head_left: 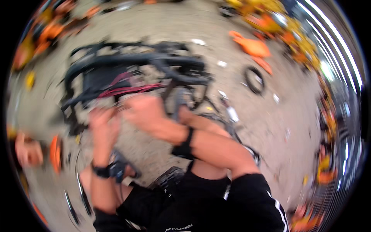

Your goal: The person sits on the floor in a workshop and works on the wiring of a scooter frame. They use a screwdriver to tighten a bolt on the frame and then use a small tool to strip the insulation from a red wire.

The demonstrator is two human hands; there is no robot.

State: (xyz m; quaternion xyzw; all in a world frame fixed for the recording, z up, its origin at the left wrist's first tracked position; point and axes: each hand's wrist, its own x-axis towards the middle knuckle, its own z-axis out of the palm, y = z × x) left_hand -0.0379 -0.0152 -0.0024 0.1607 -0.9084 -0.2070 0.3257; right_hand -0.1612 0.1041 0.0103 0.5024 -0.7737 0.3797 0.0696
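Motion smears the whole picture. A black tubular metal frame (pixel 116 61), like that of a small vehicle, lies on the ground in front of me. Pinkish-red cables (pixel 133 89) run across its near side. My left hand (pixel 103 123) is raised just short of the cables, its blurred fingers curled together. Close beside it, my right hand (pixel 143 111) is closed like a fist, knuckles up. Whatever sits between the fingers of either hand is too blurred to name. Both wrists wear black straps, and a dark device (pixel 117 169) is on the left one.
To the right lie a black tyre (pixel 254 80) and an orange plastic panel (pixel 253 46). Yellow and orange machine parts (pixel 270 19) line the far right. Another orange piece (pixel 56 154) is at left. My feet straddle the near ground, beside scattered loose parts (pixel 232 114).
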